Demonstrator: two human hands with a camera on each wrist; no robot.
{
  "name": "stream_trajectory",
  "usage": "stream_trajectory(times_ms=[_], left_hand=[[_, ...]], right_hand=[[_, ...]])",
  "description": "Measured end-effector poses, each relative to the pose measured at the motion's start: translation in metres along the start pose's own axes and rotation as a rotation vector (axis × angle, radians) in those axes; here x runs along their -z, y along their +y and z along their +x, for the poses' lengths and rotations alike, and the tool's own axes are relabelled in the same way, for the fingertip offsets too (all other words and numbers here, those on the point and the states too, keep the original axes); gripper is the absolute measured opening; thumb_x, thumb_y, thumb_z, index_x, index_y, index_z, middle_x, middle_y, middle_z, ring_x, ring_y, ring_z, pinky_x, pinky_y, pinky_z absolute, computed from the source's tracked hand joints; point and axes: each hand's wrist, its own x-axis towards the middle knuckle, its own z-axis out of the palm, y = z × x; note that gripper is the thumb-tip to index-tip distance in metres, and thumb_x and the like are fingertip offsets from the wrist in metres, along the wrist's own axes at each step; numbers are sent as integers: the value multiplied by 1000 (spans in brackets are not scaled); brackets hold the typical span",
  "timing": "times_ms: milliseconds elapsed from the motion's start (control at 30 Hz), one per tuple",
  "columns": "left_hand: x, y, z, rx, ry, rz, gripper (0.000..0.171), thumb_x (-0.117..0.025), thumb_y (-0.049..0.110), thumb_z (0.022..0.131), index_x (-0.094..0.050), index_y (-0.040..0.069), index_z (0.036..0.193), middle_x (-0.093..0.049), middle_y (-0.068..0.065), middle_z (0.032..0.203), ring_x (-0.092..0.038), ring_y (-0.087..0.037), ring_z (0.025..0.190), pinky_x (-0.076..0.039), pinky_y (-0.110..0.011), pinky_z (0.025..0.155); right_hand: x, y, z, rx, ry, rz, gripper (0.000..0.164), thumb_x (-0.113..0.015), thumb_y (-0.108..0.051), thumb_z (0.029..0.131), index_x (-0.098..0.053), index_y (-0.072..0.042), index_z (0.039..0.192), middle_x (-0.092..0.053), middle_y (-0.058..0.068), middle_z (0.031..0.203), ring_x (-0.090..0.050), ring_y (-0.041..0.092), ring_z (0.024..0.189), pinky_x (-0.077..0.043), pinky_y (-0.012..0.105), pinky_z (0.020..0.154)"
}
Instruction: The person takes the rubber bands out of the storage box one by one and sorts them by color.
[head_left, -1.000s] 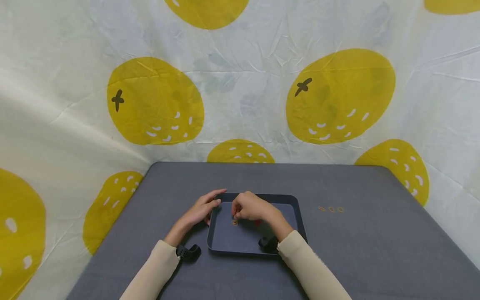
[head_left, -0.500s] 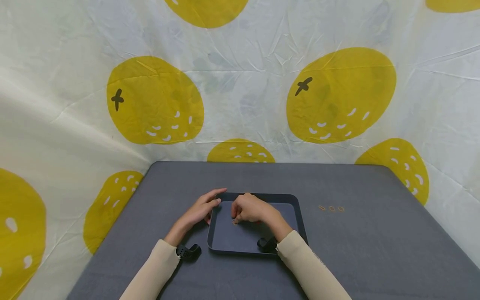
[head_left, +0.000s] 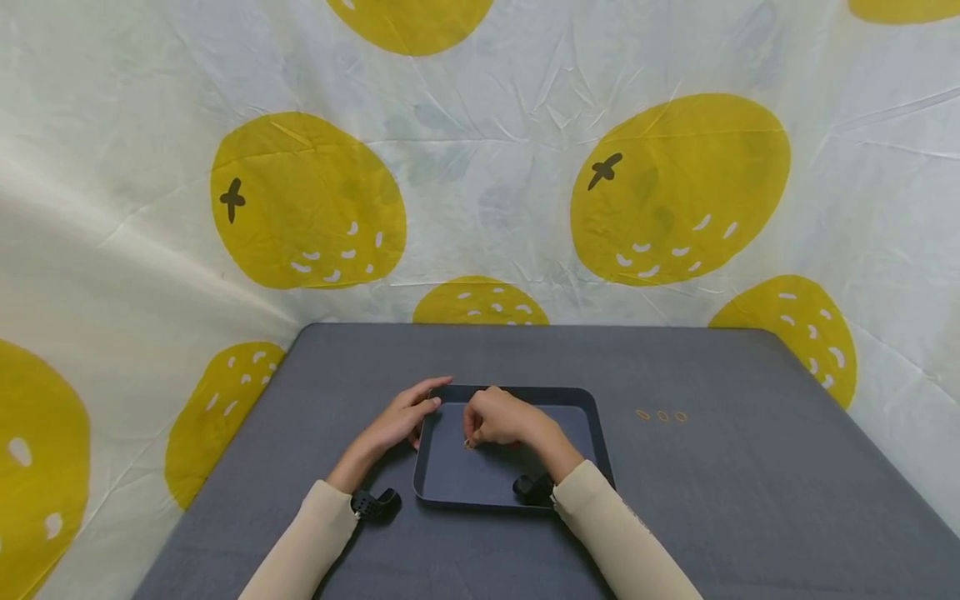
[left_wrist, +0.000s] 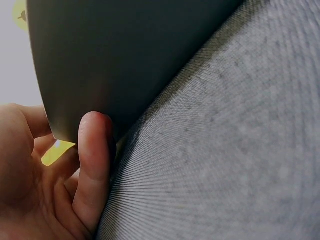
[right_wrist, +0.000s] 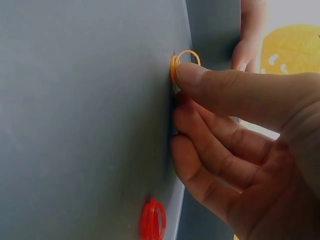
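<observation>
My left hand (head_left: pixel 397 421) holds the back left corner of a dark tray (head_left: pixel 480 506), thumb over the rim. In the left wrist view one finger (left_wrist: pixel 94 155) lies against the outside of the tray wall. Inside the tray, my right hand (head_left: pixel 504 417) has thumb and forefinger pinched at orange rubber bands (right_wrist: pixel 189 52). One loop stands up beside the thumb tip, while the thumb partly covers the rest. Red rubber bands (right_wrist: pixel 153 220) lie bunched on the tray floor, mostly hidden under the right hand in the head view.
Three orange rubber bands (head_left: pixel 662 416) lie in a row on the grey table (head_left: pixel 750 500), right of the tray. A white curtain (head_left: pixel 487 200) with yellow fruit prints hangs behind the table and at its sides.
The right fingertips have come down onto the orange rubber bands, which lay uncovered just in front of them a second ago, and now pinch there. The left hand has stayed at the tray corner.
</observation>
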Motion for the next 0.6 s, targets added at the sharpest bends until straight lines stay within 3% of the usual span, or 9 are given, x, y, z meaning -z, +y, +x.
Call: stream_trajectory(times_ms=[267,600], left_hand=[[-1,-2,0,1,-2,8,49,-48,29,111,-42,25,160,-41,-1,62,-46,-17,44,-56,-37,47],[0,-4,2,12,-3,-14,48,-48,28,111,-43,26,159,-42,1,58,-51,-16,44,-55,-35,46]], right_hand=[[-1,-3,-2,-7,-4,7,15,-79,-13,91,-76,-19,78,-72,-8,75,-59,9,58,-49,24,50],[2,-6,-3,20,12,-4,17,-75,-9,94,-78,-19,80,-71,-11,74,-56,9,52,-47,25,46]])
